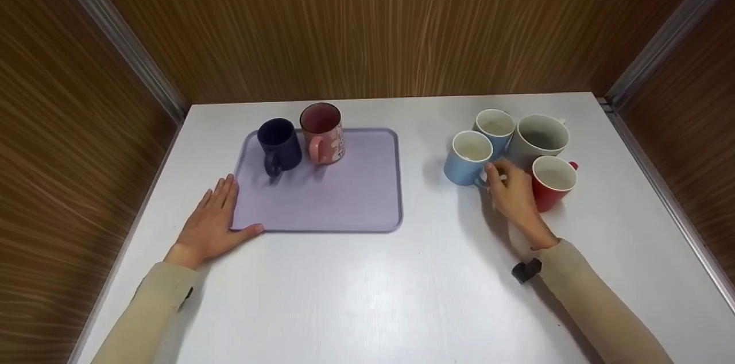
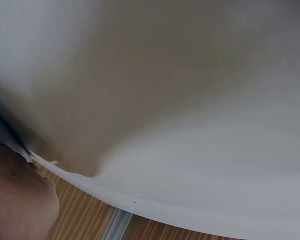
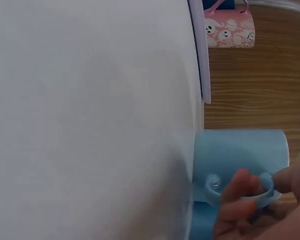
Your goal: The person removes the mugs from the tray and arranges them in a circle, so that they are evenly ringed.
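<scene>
My right hand [image 1: 513, 192] holds a light blue mug [image 1: 461, 170] by its handle; in the right wrist view a finger passes through the mug handle [image 3: 213, 196]. The mug stands upright on the table, right of a lilac tray [image 1: 321, 212]. Fingers spread, my left hand [image 1: 209, 229] lies flat at the tray's front left corner, its thumb along the front rim. Toward the back of the tray stand a dark blue mug [image 1: 287, 155] and a pink patterned mug [image 1: 333, 143], handles facing forward. In the left wrist view only part of the left hand [image 2: 22, 202] shows.
Behind the held mug is a second light blue mug [image 1: 499, 142]. A large whitish mug [image 1: 519, 151] stands to its right, and a red mug [image 1: 545, 194] sits beside my right hand. Wood-grain panels [image 1: 367, 25] border the white table [image 1: 356, 295] at the back and sides.
</scene>
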`<action>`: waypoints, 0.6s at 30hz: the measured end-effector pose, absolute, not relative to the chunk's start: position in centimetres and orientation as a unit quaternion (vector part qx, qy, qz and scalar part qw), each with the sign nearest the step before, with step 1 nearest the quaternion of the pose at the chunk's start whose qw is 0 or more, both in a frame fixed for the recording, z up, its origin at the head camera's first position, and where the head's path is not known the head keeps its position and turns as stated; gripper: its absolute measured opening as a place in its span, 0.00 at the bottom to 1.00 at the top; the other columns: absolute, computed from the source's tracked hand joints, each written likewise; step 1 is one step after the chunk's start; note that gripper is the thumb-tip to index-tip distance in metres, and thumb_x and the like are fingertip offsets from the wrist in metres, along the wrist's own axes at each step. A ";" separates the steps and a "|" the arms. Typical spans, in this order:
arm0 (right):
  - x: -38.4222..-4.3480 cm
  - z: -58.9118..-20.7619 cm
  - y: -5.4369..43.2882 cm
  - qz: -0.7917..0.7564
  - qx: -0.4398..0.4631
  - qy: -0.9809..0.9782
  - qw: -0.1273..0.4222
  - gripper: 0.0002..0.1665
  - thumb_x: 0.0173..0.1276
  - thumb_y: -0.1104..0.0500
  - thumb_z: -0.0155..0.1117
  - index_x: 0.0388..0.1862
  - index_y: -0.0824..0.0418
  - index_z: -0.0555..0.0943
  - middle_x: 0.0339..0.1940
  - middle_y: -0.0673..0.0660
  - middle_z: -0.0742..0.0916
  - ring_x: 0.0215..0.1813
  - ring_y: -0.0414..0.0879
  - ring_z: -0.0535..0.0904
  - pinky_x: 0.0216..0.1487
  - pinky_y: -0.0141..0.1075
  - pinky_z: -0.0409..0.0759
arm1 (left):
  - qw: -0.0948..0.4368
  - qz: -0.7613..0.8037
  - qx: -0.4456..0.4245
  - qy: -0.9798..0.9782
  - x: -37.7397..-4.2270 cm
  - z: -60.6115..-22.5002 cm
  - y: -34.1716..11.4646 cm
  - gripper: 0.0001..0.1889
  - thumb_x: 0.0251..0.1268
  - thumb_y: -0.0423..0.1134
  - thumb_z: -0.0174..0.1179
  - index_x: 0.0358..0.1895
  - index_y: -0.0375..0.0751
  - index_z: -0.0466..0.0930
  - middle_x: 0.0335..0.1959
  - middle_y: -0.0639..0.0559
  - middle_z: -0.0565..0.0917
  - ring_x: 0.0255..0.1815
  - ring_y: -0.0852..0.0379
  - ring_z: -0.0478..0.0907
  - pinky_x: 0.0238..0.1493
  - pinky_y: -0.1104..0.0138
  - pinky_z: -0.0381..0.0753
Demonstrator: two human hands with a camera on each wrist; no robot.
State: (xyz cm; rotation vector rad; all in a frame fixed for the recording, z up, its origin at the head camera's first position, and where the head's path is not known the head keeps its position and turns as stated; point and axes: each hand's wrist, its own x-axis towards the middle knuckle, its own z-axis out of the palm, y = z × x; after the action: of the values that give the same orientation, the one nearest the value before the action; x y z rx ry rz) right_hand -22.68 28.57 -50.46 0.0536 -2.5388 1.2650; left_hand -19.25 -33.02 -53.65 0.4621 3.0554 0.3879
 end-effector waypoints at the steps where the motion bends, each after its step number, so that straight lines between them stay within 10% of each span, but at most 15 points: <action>1: -22.7 -50.4 28.5 0.412 0.026 -0.893 0.177 0.13 0.82 0.61 0.61 0.41 0.71 0.85 0.31 0.64 0.88 0.24 0.36 0.79 0.27 0.19 0.72 | 0.013 0.124 0.149 0.981 -19.3 -53.7 -33.0 0.64 0.67 0.75 0.60 0.85 0.25 0.45 0.89 0.32 0.45 0.90 0.33 0.41 0.87 0.40 0.44; 7: -22.7 -49.5 28.0 0.320 0.060 -0.912 0.249 0.06 0.74 0.68 0.66 0.39 0.71 0.88 0.32 0.65 0.91 0.29 0.54 0.85 0.33 0.32 0.77 | 0.013 0.124 0.149 0.981 -19.3 -53.8 -33.1 0.64 0.67 0.75 0.60 0.85 0.25 0.45 0.89 0.32 0.45 0.90 0.33 0.41 0.87 0.40 0.44; 12: -22.9 -48.8 28.0 0.293 0.071 -0.923 0.238 0.06 0.74 0.69 0.65 0.38 0.72 0.87 0.31 0.68 0.90 0.36 0.66 0.86 0.40 0.58 0.81 | 0.016 0.127 0.148 0.981 -19.3 -53.7 -33.1 0.64 0.67 0.75 0.59 0.85 0.25 0.44 0.89 0.32 0.44 0.90 0.34 0.40 0.87 0.40 0.44; 18: -23.2 -48.1 28.4 0.285 0.069 -0.933 0.207 0.07 0.76 0.69 0.63 0.39 0.72 0.87 0.33 0.70 0.89 0.41 0.72 0.86 0.45 0.63 0.81 | 0.015 0.127 0.148 0.981 -19.4 -53.9 -33.1 0.64 0.68 0.75 0.59 0.85 0.25 0.44 0.89 0.32 0.44 0.90 0.34 0.40 0.88 0.40 0.43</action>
State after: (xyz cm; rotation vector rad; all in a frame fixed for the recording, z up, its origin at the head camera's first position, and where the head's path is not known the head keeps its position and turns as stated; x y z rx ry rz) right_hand -23.16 28.36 -48.13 0.1916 -2.5993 0.7925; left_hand -19.36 -33.10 -53.87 0.4616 3.0522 0.3957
